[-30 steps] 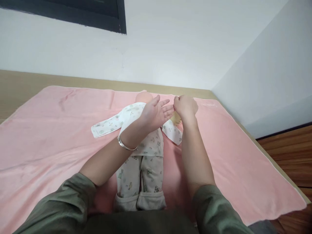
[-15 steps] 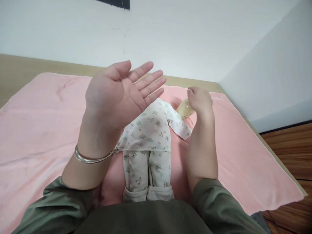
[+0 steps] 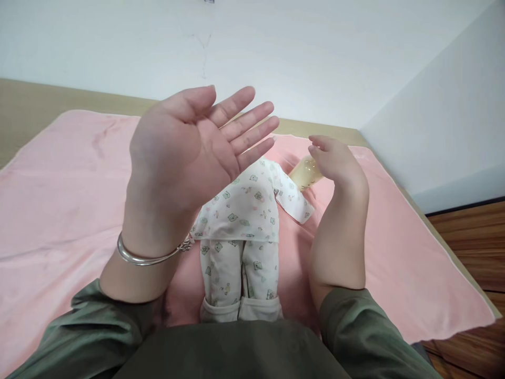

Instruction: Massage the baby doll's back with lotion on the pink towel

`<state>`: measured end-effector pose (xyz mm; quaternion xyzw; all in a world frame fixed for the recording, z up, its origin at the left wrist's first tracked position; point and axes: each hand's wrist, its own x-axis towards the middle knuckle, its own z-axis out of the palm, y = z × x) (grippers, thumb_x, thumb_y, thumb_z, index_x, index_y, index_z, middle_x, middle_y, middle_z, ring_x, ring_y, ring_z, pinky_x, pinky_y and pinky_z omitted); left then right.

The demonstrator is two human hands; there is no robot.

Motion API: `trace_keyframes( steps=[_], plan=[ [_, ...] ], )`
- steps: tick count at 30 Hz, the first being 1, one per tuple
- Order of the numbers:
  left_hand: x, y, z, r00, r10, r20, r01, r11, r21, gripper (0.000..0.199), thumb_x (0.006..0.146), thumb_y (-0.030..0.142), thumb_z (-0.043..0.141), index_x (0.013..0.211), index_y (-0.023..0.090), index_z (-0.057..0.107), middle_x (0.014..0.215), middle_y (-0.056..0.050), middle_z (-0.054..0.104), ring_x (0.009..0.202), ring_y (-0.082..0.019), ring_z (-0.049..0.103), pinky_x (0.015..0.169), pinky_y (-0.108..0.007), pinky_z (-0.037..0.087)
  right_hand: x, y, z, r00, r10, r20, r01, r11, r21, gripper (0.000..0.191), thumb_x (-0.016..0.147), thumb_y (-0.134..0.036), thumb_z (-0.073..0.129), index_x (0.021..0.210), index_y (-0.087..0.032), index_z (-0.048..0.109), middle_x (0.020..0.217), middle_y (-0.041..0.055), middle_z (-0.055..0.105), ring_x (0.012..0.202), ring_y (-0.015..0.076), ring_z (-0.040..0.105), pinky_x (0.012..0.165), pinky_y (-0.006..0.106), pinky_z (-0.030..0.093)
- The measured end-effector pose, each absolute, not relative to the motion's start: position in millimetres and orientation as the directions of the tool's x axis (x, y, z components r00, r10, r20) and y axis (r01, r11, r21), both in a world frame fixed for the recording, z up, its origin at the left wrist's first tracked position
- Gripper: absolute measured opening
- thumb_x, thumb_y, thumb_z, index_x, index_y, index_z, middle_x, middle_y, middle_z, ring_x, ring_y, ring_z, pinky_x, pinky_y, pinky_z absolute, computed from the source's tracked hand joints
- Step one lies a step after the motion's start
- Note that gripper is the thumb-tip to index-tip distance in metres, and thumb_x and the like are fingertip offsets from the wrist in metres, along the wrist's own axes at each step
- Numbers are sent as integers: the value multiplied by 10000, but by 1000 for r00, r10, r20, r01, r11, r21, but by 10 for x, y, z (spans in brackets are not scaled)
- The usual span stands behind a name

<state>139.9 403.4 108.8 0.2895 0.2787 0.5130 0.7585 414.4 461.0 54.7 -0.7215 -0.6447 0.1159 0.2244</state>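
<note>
My left hand (image 3: 193,150) is held up palm upward, fingers stretched and spread, with nothing in it; a silver bangle (image 3: 145,260) circles its wrist. Below and beyond it lies a small white two-piece pyjama outfit (image 3: 244,210) printed with little figures. Its top end is hidden behind my left hand, so I cannot tell whether a doll or a baby is in it. A bottle with pale yellow contents (image 3: 303,175) rests by the outfit's right sleeve. My right hand (image 3: 335,162) is just over the bottle's right end, fingers loosely extended; that end is covered.
A pink blanket (image 3: 394,252) spreads under everything on a light wooden surface (image 3: 35,100). White walls meet at the back right corner. Dark brown wood (image 3: 473,242) shows lower at the right.
My right hand has moved a little to the right and its curled fingers have straightened. The bottle stays by the sleeve. My left hand keeps its palm-up pose.
</note>
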Motion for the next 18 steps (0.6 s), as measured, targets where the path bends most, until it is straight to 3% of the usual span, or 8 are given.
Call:
trace_keyframes(
  steps=[5,7,10,12,14,15,16,18],
  plan=[
    [1467,4033,1047,366,920,-139,-630,355,691,593,1050,327,68,1489,140,421,1389,-86,635,1352,-241,593,1065,-510,455,4201,4561,582,87,993,80,872,-37,-487,536,980,-263,434,1503,-204,532,1563,74,485,1483,280,441,1260,515,374],
    [1537,4015,1031,361,917,-172,-628,375,682,575,1055,328,99,1502,172,425,1399,-74,628,1418,-274,524,1097,-527,430,4167,4543,602,97,988,124,884,-28,-467,534,986,-285,429,1501,-190,530,1577,91,464,1502,306,409,1251,552,375],
    [1675,3949,1025,343,900,-268,-615,431,660,537,1061,326,164,1510,217,440,1481,-68,574,1524,-338,363,1182,-596,352,3903,4435,664,146,936,319,907,2,-420,542,1042,-393,353,1505,-163,515,1609,123,407,1564,359,281,1261,639,295],
    [1760,3878,1037,365,879,-307,-604,475,640,515,1070,341,220,1518,203,434,1527,-81,538,1554,-341,316,1231,-588,326,3596,4292,711,77,919,387,895,107,-432,565,1077,-438,270,1563,-198,430,1675,74,292,1605,319,176,1304,606,223],
    [1821,3794,1052,399,878,-265,-601,469,647,530,1085,371,204,1524,184,434,1534,-78,533,1573,-331,281,1256,-560,332,3268,4118,740,-49,936,347,843,225,-488,574,1088,-454,259,1603,-219,362,1710,33,192,1622,261,111,1346,538,148],
    [1842,3750,1057,401,890,-218,-603,436,668,555,1090,400,165,1520,191,447,1523,-64,543,1580,-331,260,1256,-554,346,3123,4032,745,-115,935,334,813,282,-509,574,1088,-479,249,1611,-260,346,1718,4,149,1627,266,59,1343,580,74],
    [1859,3709,1056,393,905,-161,-601,386,700,594,1091,434,115,1508,210,472,1510,-44,555,1586,-334,237,1250,-557,361,3002,3951,745,-175,922,346,776,345,-527,592,1087,-517,217,1614,-274,335,1722,-10,123,1626,284,10,1328,629,47],
    [1886,3642,1035,345,938,-31,-582,240,777,682,1074,508,29,1459,281,544,1489,16,572,1596,-335,184,1237,-557,382,2838,3813,739,-173,884,434,722,413,-555,576,1092,-508,151,1624,-335,287,1720,-92,64,1622,214,-84,1351,572,6]
  ],
)
